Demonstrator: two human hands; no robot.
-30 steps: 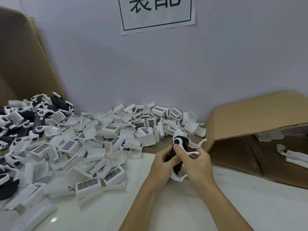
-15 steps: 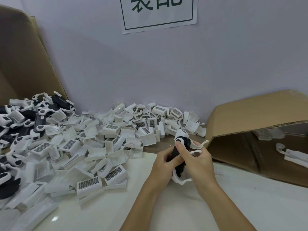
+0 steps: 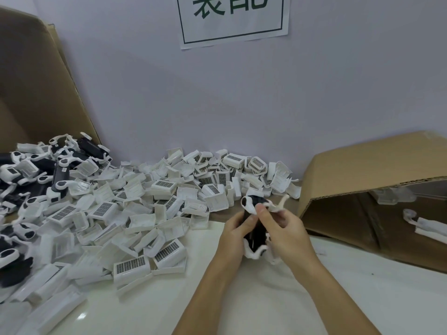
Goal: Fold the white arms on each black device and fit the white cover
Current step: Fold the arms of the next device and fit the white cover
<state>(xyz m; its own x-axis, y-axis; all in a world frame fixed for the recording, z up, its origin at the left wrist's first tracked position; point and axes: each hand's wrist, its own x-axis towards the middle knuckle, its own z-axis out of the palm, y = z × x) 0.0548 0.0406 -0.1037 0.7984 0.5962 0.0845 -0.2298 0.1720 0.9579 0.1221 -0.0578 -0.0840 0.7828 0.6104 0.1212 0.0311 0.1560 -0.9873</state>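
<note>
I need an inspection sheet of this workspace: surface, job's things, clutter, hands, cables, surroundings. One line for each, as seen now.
Surface: white table, partly covered with parts.
Job's things: black device with white arms held upright above the table; one arm sticks out right; pile of white covers at left.
Clutter: more devices heaped far left.
Hands: left hand grips the device body; right hand pinches its top.
Cables: nothing seen.
Surroundings: open box on its side at right, white parts inside; cardboard sheet at left; sign on wall.
</note>
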